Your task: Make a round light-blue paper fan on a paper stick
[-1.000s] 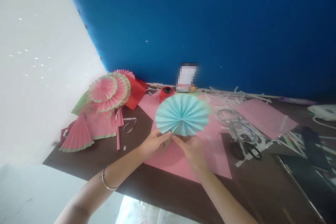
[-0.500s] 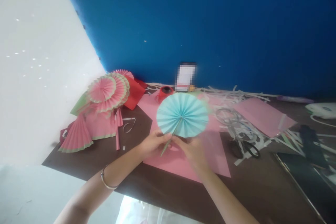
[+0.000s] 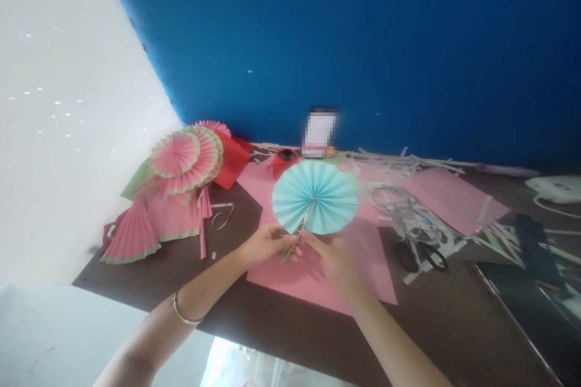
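A light blue pleated paper fan [image 3: 315,196], opened into a full round, stands upright above a pink paper sheet [image 3: 358,272]. My left hand [image 3: 265,243] and my right hand [image 3: 333,257] both pinch its thin stick handle just below the round, fingertips nearly meeting. A thin bangle sits on my left wrist. Part of the handle is hidden between my fingers.
Several pink pleated fans [image 3: 181,160] are piled at the table's left corner against the white wall. A red tape roll [image 3: 285,159] stands behind the blue fan. Black-handled scissors [image 3: 426,254], white paper strips [image 3: 408,163] and another pink sheet [image 3: 454,199] lie at right.
The blue fan has closed from a part-open circle into a full round and shifted slightly. My hands have drawn closer together on the handle.
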Demonstrator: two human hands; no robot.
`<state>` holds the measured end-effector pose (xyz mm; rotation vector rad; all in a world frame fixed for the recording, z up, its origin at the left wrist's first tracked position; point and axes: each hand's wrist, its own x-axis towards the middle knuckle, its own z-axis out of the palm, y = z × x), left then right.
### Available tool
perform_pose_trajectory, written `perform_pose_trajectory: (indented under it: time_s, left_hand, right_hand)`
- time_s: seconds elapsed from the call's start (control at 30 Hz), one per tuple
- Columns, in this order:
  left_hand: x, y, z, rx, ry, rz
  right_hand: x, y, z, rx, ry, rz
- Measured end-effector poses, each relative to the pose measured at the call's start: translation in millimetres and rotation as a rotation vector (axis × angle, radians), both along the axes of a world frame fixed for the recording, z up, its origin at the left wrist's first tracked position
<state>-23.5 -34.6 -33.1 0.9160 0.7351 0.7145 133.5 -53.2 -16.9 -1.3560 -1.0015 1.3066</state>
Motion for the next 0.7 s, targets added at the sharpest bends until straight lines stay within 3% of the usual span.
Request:
perform_pose_trajectory:
  time_s: [0.2, 0.33, 0.47, 0.7]
  left_hand:
    - [0, 1, 2.2, 0.082, 0.129, 0.024]
    - [0, 0, 8.4, 0.11, 0.181, -0.058]
    - [-1, 0, 5.2, 0.145, 0.129, -0.111]
    - [2, 1, -5.3, -0.027, -0.026, -0.007]
  right_hand:
    - [2, 1, -5.3, -0.041, -0.041, -0.028]
    - [2, 0, -4.7, -0.071, -0.12, -0.026]
    - [2, 0, -0.8, -0.029, -0.151, -0.023]
    - [1, 0, 2.9, -0.009, -0.156, -0.058]
